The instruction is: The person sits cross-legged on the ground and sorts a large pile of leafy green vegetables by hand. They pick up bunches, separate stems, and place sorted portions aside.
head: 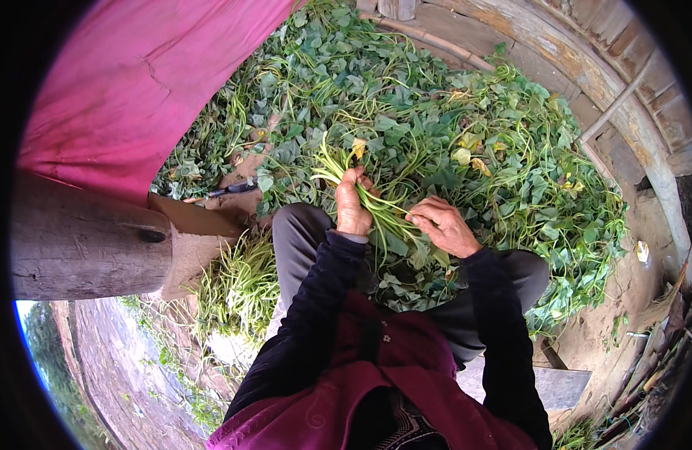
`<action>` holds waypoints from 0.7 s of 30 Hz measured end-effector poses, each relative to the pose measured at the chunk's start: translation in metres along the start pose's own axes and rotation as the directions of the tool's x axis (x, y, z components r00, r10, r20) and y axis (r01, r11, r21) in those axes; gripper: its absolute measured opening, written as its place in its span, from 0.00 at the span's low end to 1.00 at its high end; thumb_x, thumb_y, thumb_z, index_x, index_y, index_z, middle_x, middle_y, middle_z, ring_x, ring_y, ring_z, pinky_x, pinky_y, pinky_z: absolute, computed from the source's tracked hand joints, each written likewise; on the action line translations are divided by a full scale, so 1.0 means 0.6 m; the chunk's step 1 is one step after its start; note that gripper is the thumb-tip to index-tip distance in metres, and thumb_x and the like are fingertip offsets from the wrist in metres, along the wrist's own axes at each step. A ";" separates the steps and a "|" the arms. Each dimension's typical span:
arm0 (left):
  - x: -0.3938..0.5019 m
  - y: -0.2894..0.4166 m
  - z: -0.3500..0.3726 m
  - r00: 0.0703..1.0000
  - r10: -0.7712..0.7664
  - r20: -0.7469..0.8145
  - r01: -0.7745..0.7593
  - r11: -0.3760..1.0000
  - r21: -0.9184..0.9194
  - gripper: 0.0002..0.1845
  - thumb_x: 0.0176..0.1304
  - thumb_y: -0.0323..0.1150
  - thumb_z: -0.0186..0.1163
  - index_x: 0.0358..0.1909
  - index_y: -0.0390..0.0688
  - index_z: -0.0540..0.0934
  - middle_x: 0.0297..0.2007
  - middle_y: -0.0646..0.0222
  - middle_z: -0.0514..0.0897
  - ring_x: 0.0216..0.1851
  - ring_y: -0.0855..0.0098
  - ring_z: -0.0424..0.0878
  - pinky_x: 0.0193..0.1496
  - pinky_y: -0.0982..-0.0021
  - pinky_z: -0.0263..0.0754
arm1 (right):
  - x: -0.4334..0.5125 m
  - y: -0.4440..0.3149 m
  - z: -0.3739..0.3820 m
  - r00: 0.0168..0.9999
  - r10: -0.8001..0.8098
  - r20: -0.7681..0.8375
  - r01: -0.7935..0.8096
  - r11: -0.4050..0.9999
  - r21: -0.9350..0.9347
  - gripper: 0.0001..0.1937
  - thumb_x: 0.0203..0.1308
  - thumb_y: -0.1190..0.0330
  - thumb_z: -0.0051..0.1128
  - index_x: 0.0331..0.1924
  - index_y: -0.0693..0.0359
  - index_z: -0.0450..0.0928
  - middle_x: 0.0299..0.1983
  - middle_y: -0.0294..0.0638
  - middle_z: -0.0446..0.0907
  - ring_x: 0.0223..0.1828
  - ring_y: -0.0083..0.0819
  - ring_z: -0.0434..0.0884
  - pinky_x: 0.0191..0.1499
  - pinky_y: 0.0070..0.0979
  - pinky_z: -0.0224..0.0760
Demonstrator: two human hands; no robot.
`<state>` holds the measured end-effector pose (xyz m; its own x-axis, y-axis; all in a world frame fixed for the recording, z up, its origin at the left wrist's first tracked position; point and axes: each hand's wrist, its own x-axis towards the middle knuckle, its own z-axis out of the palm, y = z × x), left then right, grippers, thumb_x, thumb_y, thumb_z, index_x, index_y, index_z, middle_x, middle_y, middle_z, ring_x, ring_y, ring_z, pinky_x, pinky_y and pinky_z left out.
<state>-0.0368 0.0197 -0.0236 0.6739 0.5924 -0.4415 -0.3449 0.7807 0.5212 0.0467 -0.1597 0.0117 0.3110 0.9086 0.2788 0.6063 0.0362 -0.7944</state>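
My left hand (354, 202) is closed around a bundle of pale green leaf stalks (330, 163), their ends fanning out above the fist and their other ends hanging down to the right. Between the thumb and fingers of my right hand (444, 225) is the end of one green stalk (392, 203) that reaches across from the bundle. Both hands are above my parted knees. Under and beyond them spreads a big heap of leafy green vines (380, 95), with a few yellowed leaves (470, 154) among them.
A pile of stripped stalks (242, 284) lies at my left beside a thick wooden post (92, 242) on a stone base (194, 247). Pink cloth (149, 84) hangs at upper left. A dark-handled tool (233, 188) lies on the ground. Curved-looking timber (599, 79) edges the right side.
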 end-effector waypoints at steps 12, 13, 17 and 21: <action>-0.068 -0.053 0.048 0.998 0.064 0.027 -0.069 0.975 0.209 0.07 0.52 0.34 0.57 0.27 0.41 0.73 0.17 0.76 0.66 0.17 0.78 0.64 0.21 0.75 0.63 | 0.001 0.113 0.010 0.775 0.257 -0.577 -0.573 0.670 -0.471 0.08 0.52 0.67 0.51 0.24 0.62 0.76 0.23 0.51 0.79 0.26 0.47 0.80 0.30 0.39 0.74; -0.070 -0.044 0.047 0.996 0.079 0.036 -0.085 0.966 0.244 0.07 0.52 0.35 0.57 0.23 0.44 0.71 0.16 0.76 0.65 0.16 0.79 0.62 0.20 0.76 0.60 | -0.002 0.118 -0.009 0.708 0.371 -0.601 -0.671 0.620 -0.407 0.08 0.52 0.66 0.50 0.24 0.61 0.77 0.23 0.51 0.79 0.27 0.47 0.81 0.31 0.40 0.74; -0.041 0.007 0.033 0.983 -0.019 0.181 0.004 0.997 0.083 0.15 0.54 0.35 0.56 0.16 0.51 0.62 0.12 0.79 0.62 0.13 0.79 0.56 0.19 0.76 0.54 | -0.018 0.096 -0.052 0.866 0.206 -0.456 -0.305 0.940 -0.154 0.10 0.54 0.74 0.50 0.39 0.62 0.80 0.40 0.42 0.79 0.41 0.36 0.79 0.45 0.27 0.72; -0.023 0.023 0.013 0.939 -0.128 0.318 0.152 0.987 -0.049 0.17 0.57 0.35 0.54 0.14 0.53 0.61 0.11 0.80 0.60 0.12 0.80 0.54 0.20 0.76 0.52 | -0.018 0.053 -0.023 0.998 0.056 0.010 -0.054 0.991 -0.121 0.11 0.56 0.68 0.56 0.43 0.60 0.79 0.46 0.38 0.73 0.51 0.34 0.71 0.58 0.31 0.62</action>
<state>-0.0458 0.0210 -0.0046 0.8852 0.3929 -0.2491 -0.2705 0.8703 0.4115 0.0727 -0.1740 -0.0093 0.3370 0.9134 0.2282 0.6728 -0.0641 -0.7370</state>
